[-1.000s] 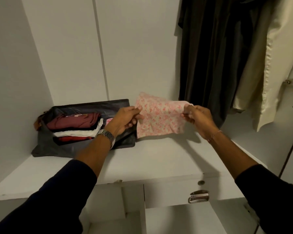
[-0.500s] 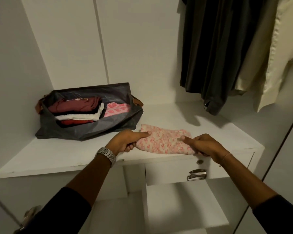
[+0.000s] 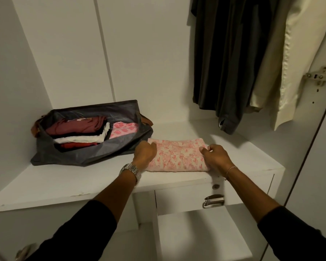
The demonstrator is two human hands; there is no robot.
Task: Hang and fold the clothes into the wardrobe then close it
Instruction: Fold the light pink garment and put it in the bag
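Your left hand (image 3: 145, 154) and right hand (image 3: 215, 157) rest curled on the ends of the folded pink cloth (image 3: 177, 155), lying flat on the shelf (image 3: 83, 178) beside the open bag (image 3: 79, 157).

Both arms reach forward in dark sleeves. The left hand (image 3: 145, 155), with a watch on its wrist, has curled fingers. The right hand (image 3: 215, 157) has curled fingers too, a thin bracelet on its wrist.

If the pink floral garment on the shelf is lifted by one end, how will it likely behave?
The pink floral garment looks like thin, soft cloth, so it would probably droop and unfold. Folded small, it is likely light. On the smooth white shelf it should slide easily when pushed.
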